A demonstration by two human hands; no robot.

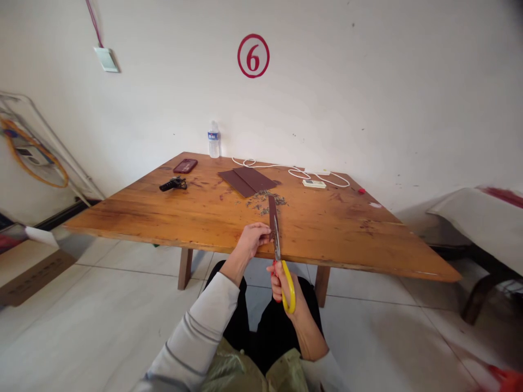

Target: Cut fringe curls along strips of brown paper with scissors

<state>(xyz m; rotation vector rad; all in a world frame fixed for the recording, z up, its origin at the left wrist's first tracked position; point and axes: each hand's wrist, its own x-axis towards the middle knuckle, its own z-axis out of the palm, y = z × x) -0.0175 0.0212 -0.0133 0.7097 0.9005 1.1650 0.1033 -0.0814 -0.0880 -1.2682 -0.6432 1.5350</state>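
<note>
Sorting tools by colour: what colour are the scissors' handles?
Yellow, on the scissors in the right hand; head view.

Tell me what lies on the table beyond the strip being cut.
Past the brown strip, small cut scraps lie scattered, then flat brown sheets. Whatever is under the sheets is hidden.
</note>
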